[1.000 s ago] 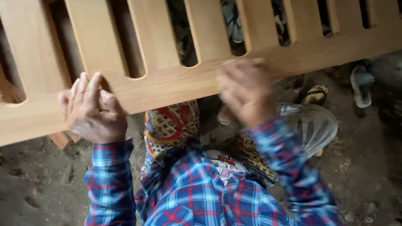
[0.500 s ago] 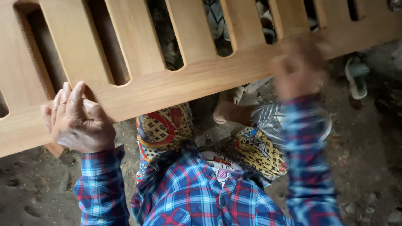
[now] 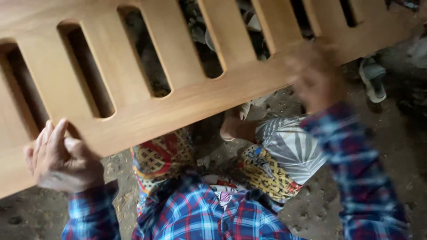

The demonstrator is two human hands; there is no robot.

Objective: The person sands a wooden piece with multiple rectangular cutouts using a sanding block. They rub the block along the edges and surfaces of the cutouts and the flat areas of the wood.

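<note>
A long wooden panel (image 3: 187,98) with several rounded slots runs across the top of the head view, tilted up to the right. My left hand (image 3: 60,160) curls over its lower rail at the far left, fingers on top of the wood. My right hand (image 3: 313,73) is blurred and presses on the same rail further right. Both sleeves are blue and red plaid.
Below the panel are my patterned shorts (image 3: 271,164) and a bare foot (image 3: 233,129) on a dusty floor with wood shavings. A grey sandal (image 3: 373,80) lies at the right. Scraps and debris show through the slots.
The panel has shifted left and tilted further. My right hand has slid right and up along the rail; my left hand has stayed gripping near the left end.
</note>
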